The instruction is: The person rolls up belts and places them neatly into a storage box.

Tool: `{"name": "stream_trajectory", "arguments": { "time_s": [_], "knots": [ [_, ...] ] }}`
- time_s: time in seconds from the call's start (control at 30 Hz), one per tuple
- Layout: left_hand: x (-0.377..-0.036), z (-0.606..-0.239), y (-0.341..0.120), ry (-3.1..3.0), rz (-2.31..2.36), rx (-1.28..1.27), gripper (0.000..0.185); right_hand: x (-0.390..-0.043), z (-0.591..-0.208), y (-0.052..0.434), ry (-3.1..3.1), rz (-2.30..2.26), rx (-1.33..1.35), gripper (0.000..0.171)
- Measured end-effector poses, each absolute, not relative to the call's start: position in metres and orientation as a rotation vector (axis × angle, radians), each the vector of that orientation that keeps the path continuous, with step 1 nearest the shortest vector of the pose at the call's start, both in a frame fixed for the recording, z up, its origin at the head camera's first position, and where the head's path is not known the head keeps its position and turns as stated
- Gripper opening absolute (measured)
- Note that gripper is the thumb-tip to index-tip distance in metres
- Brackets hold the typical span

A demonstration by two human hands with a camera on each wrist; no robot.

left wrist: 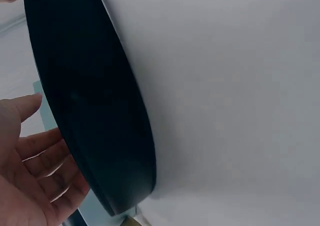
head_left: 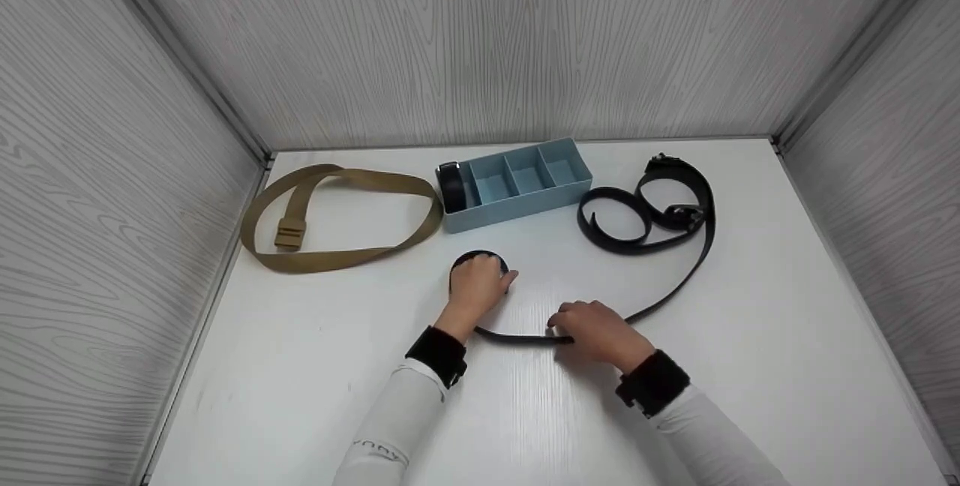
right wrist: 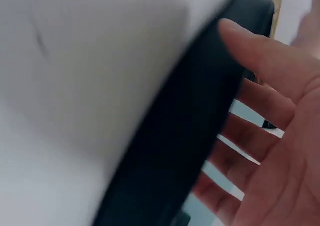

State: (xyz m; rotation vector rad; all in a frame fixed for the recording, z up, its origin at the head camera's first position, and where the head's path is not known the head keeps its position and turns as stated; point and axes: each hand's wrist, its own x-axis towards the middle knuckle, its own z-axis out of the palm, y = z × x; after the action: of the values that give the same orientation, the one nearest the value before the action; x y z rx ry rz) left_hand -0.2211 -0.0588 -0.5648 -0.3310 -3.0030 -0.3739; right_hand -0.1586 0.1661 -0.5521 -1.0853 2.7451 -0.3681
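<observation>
A black belt (head_left: 525, 340) stands on edge across the white table, coiled at its left end. My left hand (head_left: 476, 287) is over that coil and holds it, fingers reaching behind the band (left wrist: 95, 100) and thumb apart from it in the left wrist view. Farther right, my right hand (head_left: 596, 330) pinches the strand; the right wrist view has the thumb on the near face of the band (right wrist: 170, 121) and the fingers behind, their tips hidden. From there the strand curves up to black loops (head_left: 622, 246) with a buckle (head_left: 684, 216) at the right.
Behind the hands stands a blue-grey divided box (head_left: 517, 206); its leftmost compartment holds a rolled black belt (head_left: 451, 187) with a metal buckle. A tan webbing belt (head_left: 337, 261) with a tan buckle (head_left: 289, 234) lies looped at the left. Grey wood-grain panels (head_left: 480, 51) enclose the table.
</observation>
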Motion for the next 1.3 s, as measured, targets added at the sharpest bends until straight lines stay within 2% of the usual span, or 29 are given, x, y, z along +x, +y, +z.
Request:
{"name": "stream_trajectory", "arguments": {
  "time_s": [0.1, 0.17, 0.27, 0.47, 0.77, 0.87, 1.3],
  "knots": [
    [-0.228, -0.565, -0.05, -3.109, -0.391, -0.218, 0.035, -0.157, -0.559, 0.152, 2.757, -0.414, -1.192, 0.023],
    [-0.231, -0.565, -0.046, -3.147, -0.411, -0.164, 0.027, -0.157, -0.563, 0.146, 2.767, -0.442, -1.262, 0.015],
    [-0.232, -0.565, -0.044, -3.161, -0.41, -0.191, 0.017, -0.159, -0.564, 0.141, 2.792, -0.465, -1.333, 0.009],
    [-0.223, -0.562, -0.045, -3.138, -0.315, -0.401, 0.014, -0.165, -0.561, 0.149, 2.826, -0.451, -1.241, 0.017],
    [-0.21, -0.561, -0.061, -3.068, -0.291, -0.86, 0.022, -0.172, -0.564, 0.182, 2.888, -0.397, -1.126, 0.014],
    [-0.208, -0.561, -0.066, -3.046, -0.278, -0.993, 0.019, -0.173, -0.564, 0.191, 2.894, -0.413, -1.1, 0.013],
    [-0.2, -0.56, -0.075, -2.848, -0.135, -1.284, 0.015, -0.18, -0.561, 0.221, 2.868, -0.453, -0.843, 0.005]
  ]
}}
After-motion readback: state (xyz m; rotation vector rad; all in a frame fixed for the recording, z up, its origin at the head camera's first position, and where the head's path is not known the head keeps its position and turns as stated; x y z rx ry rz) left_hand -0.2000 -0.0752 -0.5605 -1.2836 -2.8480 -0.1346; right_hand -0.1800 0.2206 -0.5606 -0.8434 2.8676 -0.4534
